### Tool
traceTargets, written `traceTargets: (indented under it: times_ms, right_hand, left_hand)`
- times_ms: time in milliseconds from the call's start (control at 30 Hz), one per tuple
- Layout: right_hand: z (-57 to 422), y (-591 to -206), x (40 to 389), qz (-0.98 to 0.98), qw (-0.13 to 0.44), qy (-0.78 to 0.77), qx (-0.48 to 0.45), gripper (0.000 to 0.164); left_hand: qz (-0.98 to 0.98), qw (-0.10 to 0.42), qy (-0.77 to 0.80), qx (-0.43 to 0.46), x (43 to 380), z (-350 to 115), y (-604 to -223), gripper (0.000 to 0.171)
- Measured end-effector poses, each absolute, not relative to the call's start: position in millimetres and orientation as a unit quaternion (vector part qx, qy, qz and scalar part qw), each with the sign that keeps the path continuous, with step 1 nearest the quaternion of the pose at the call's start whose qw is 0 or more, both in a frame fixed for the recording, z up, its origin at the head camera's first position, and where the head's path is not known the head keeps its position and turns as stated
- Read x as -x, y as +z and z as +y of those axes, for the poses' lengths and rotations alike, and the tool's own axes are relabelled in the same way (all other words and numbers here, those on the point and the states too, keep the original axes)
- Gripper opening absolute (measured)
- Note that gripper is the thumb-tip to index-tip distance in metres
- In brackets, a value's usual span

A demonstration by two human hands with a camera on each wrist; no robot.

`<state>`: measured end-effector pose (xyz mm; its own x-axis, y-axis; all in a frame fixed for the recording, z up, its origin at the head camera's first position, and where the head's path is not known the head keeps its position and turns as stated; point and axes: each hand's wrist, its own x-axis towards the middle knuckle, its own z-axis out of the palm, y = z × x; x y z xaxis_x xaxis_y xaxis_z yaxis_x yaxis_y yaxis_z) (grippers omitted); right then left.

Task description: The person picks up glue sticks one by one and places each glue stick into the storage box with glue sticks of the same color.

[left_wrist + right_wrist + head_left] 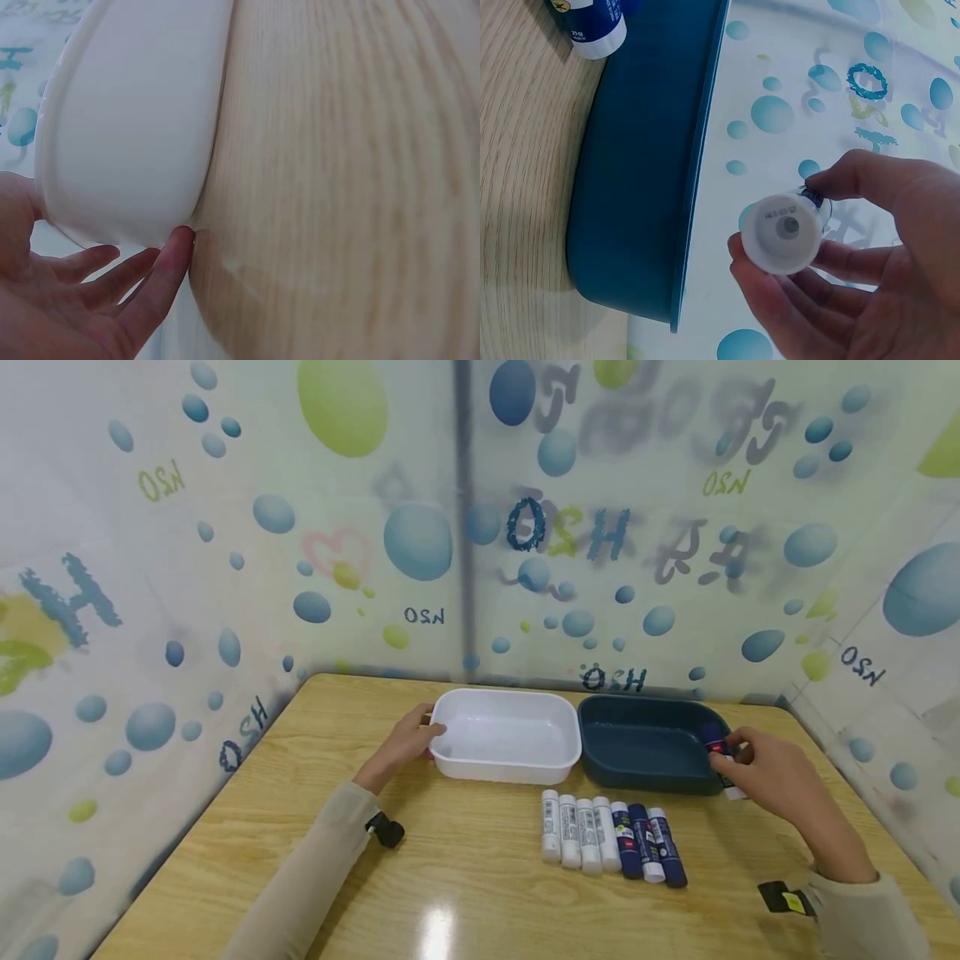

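Observation:
At the left end of a white baking dish, my left hand grips the wall, thumb over the rim and fingers outside against the end. My right hand pinches a dark blue glue stick between thumb and fingers at the right rim of a dark teal dish. The white round end of this glue stick faces the right wrist camera. In front of the dishes lies a row of glue sticks, several white ones and three dark blue ones.
Both dishes stand side by side near the back edge of the wooden table. Behind them hangs a wall covering printed with bubbles. Black straps with small devices sit at both wrists.

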<state>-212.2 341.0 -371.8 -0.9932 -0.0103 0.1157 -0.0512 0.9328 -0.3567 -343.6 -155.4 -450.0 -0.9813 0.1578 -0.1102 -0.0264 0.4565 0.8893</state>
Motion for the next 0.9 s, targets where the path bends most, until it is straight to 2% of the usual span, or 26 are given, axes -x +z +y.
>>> traceTargets:
  times_ms: [900]
  right_hand:
    - [335.1, -356.7, 224.2, -0.978, 0.041, 0.205, -0.016, 0.057]
  left_hand:
    - [0.844, 0.096, 0.527, -0.031, 344.4, -155.7, -448.6, 0.054]
